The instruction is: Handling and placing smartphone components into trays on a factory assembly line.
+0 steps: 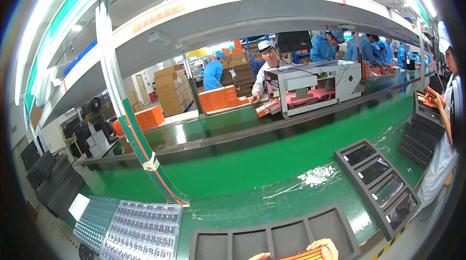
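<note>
At the lower edge, my right hand [328,249] is closed around a stack of thin, flat orange pieces [307,255], with the fingers over its right end. Only a small part of my left hand [260,256] shows, left of the stack; its fingers are mostly cut off. Both hands are over the near side of a black foam tray [248,243] with several rectangular compartments. The compartments that show hold nothing. To the right, another black foam tray [365,189] lies at a slant, with dark, glossy flat panels in its compartments.
Clear plastic trays [141,231] of small parts stand at the left, beside a green upright post [145,155]. A green conveyor belt [218,170] runs across, with a white machine [315,85] beyond. At right, a person stands by stacked foam trays [417,138]. Other people work farther back.
</note>
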Available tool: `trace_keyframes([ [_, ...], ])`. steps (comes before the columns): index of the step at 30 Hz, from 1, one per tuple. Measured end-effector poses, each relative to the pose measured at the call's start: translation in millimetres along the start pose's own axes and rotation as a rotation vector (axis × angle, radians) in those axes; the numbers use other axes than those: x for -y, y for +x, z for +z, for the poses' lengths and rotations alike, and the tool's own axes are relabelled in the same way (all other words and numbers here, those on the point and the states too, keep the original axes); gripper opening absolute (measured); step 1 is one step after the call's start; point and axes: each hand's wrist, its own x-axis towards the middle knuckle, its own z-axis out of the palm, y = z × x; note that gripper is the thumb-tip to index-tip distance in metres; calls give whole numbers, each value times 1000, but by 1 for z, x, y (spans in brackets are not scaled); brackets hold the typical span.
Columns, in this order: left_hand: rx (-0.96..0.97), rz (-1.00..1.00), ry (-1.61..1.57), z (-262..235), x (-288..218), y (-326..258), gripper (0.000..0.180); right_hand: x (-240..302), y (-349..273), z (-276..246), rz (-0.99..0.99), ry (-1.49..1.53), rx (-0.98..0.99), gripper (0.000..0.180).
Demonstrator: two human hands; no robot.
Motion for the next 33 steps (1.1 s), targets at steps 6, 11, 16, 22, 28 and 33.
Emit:
trace_keyframes([
  [6,-7,-25,21,0,0,0,48,-2,1,-1,-25,-14,0,24],
  [11,-1,-6,44,-1,1,1,46,-2,-2,-3,-53,-69,-10,24],
  [16,-15,20,67,-4,2,-1,46,-4,-1,-3,3,-17,38,26],
  [22,18,51,95,-2,3,0,45,-7,-3,-7,-21,-20,25,26],
  [28,20,62,145,3,-10,4,46,-9,-2,-9,3,-16,45,27],
  [33,17,52,168,3,-14,2,46,-9,-3,-10,-17,-41,39,27],
])
